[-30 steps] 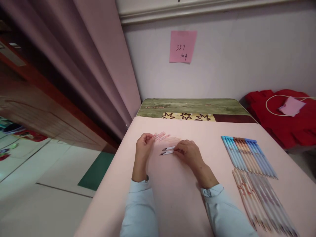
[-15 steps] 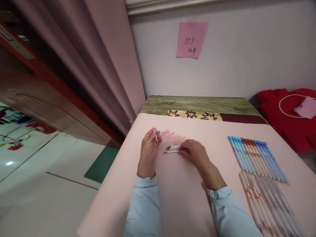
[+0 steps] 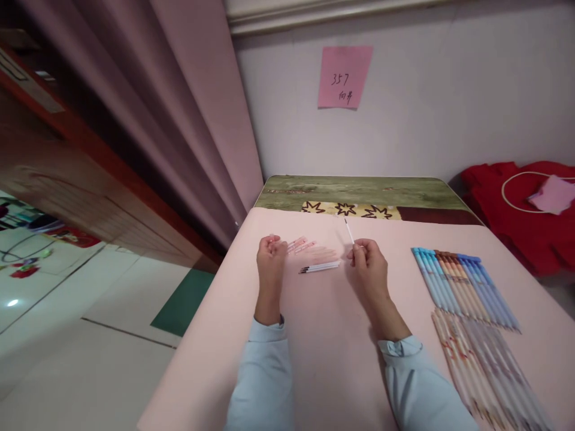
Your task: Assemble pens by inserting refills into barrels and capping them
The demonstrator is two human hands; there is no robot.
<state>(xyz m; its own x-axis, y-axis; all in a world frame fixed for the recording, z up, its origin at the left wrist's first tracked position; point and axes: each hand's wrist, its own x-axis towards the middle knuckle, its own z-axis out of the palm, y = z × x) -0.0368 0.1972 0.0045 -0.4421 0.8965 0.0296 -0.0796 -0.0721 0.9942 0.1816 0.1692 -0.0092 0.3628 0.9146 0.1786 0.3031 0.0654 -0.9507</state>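
Note:
My right hand point(image 3: 369, 262) is closed on a thin white pen refill point(image 3: 349, 231), its dark tip pointing up and away from me. Near the table's left side, my left hand point(image 3: 271, 254) is curled around a clear pink pen barrel, now mostly hidden by the fingers. Beside that hand lie pink printed pen parts point(image 3: 302, 245). Several pale pink sticks point(image 3: 324, 255) are spread just right of them. Between my hands, a small bundle of white refills point(image 3: 318, 267) rests on the pink table cover point(image 3: 332, 353), dark tips to the left.
At the right lies a row of blue and brown pens point(image 3: 465, 287). Closer to me is a row of clear, pale pens point(image 3: 487, 365). A green patterned board point(image 3: 359, 187) shows beyond the cover. Red cloth point(image 3: 494, 197) hangs at the right, a curtain point(image 3: 193, 108) at the left.
My right hand has lifted one refill off the bundle and tilted it upright. My left hand has turned, so its fingers now cover most of the pink barrel.

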